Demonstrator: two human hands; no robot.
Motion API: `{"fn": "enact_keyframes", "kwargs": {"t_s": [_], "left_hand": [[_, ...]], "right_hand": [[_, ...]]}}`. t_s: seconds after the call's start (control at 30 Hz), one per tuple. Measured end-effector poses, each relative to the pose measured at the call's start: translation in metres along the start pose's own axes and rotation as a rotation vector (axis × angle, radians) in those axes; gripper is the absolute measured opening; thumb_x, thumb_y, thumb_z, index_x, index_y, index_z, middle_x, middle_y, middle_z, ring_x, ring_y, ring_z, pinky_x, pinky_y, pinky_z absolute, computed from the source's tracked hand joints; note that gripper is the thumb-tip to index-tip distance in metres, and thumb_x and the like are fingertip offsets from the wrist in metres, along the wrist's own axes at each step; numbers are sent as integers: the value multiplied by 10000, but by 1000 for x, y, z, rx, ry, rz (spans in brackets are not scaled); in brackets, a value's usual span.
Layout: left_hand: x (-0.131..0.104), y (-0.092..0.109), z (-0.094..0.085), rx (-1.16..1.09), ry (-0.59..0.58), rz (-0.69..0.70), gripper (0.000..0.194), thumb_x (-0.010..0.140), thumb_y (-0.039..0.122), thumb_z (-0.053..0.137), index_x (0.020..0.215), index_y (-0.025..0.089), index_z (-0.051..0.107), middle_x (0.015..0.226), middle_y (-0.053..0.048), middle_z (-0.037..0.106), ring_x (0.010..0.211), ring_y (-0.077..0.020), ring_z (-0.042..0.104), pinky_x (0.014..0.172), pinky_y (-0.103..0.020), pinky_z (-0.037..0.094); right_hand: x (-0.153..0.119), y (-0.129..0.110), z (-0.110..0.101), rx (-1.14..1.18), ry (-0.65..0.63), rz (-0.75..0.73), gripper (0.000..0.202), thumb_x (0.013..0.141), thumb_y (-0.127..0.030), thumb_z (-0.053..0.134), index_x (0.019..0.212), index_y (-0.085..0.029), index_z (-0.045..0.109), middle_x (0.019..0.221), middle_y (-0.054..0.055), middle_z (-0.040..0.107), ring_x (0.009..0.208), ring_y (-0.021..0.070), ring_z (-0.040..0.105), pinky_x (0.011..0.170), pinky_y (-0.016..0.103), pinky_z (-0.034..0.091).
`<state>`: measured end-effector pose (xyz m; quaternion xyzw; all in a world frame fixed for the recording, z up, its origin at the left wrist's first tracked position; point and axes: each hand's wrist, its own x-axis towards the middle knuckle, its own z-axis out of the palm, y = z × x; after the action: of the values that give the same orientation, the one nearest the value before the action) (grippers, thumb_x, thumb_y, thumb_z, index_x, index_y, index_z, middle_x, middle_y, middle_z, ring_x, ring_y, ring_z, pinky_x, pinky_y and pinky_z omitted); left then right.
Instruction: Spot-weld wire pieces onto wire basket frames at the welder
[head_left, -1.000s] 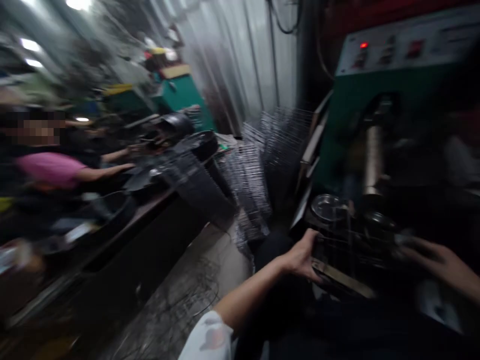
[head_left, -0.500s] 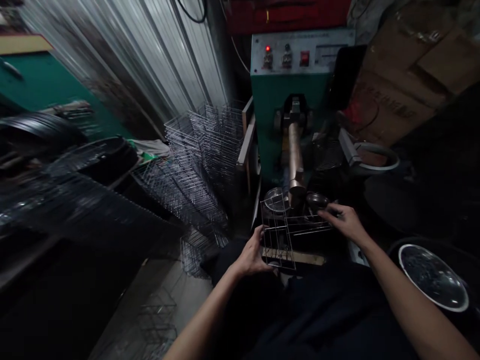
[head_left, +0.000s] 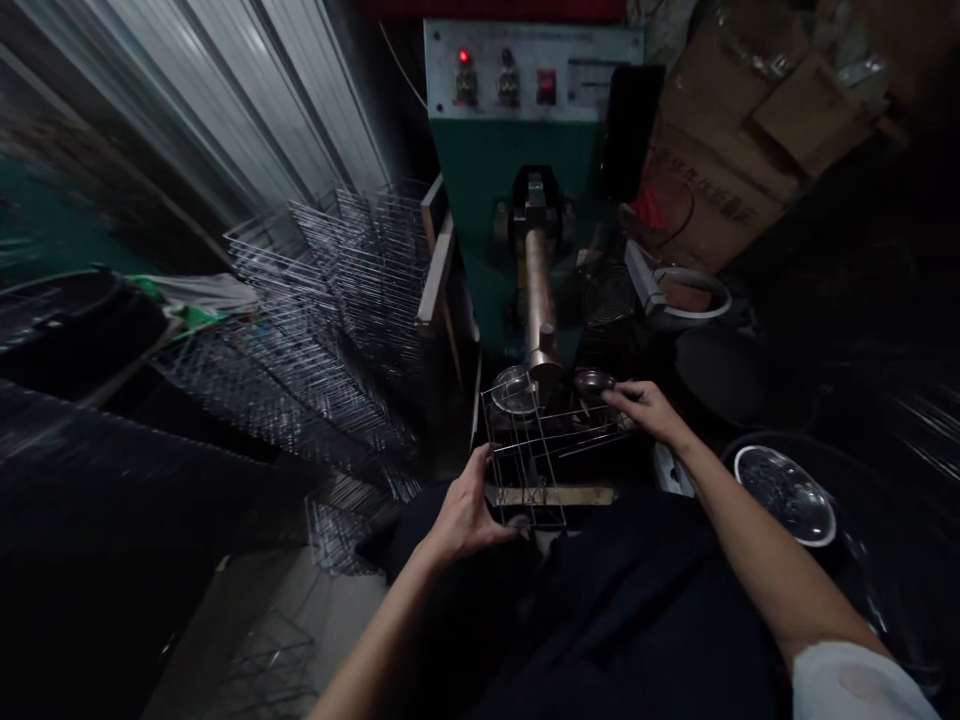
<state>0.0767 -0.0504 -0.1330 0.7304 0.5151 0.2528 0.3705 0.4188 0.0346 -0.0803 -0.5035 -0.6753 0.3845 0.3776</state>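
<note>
My left hand (head_left: 469,505) is wrapped round the near left side of a small wire rack (head_left: 525,450), a grid of thin bright metal rods. The rack stands tilted below the copper-coloured arm (head_left: 538,300) of a green machine. My right hand (head_left: 651,412) is closed at the right, by the far ends of the long rods; its fingertips meet the edge of a small dark metal bowl (head_left: 595,383). What those fingers pinch is too dark to make out. Behind the rack sits a round clear or shiny dish (head_left: 514,390).
Stacked wire racks (head_left: 330,300) rise at the left, with loose wire pieces (head_left: 274,645) on the floor. The machine's control panel (head_left: 525,75) shows a lit red lamp. Cardboard boxes (head_left: 712,190) stand at the back right; a basin with a shiny rim (head_left: 784,495) lies at the right.
The view has swung to the right, so everything sits further left in the picture. Both hands keep almost the same pose at the rack and bowl.
</note>
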Motion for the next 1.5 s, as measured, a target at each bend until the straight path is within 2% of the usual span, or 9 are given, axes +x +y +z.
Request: {"fn": "enact_keyframes", "kwargs": {"t_s": [0.17,0.33,0.73,0.97,1.23,1.5], "left_hand": [[3,5,1,-8,27,4,1125,553,302,885,1490,231,267,1431,-161,582,1351,-387,578,1126,-525,496],[6,2,5,-14,44,11,1170,531,293,891,1501,232,241,1478,-175,535,1400,-391,532,1138,-524,486],[16,3,5,-86,62,-9,1138,518,255,890,1473,241,271,1433,-160,578,1379,-381,558,1112,-509,495],[22,7,3,-99,76,-1,1082,525,258,884,1442,255,308,1375,-132,621,1341,-377,594,1077,-501,520],[25,6,2,-110,80,-14,1120,515,259,895,1465,234,301,1404,-154,601,1349,-394,586,1103,-522,511],[29,2,2,-130,82,43,1041,555,278,883,1440,260,335,1388,-119,618,1337,-357,603,1099,-474,523]], "right_hand": [[-3,8,4,-5,33,-2,586,852,-678,727,600,-191,522,618,-17,443,600,142,420,576,287,313],[2,17,6,-23,77,-11,595,796,-712,756,604,-192,540,626,-13,462,612,153,433,587,292,326],[19,28,8,12,86,18,608,750,-700,785,574,-197,493,615,-27,420,620,148,392,608,290,291],[25,29,7,27,84,17,618,743,-711,782,562,-194,496,602,-26,415,617,145,384,608,292,296],[26,29,5,24,82,35,613,732,-717,782,570,-189,517,610,-21,446,622,146,406,592,280,309],[27,31,7,19,98,18,573,797,-662,775,590,-197,511,588,-29,440,587,141,407,573,278,311]]}}
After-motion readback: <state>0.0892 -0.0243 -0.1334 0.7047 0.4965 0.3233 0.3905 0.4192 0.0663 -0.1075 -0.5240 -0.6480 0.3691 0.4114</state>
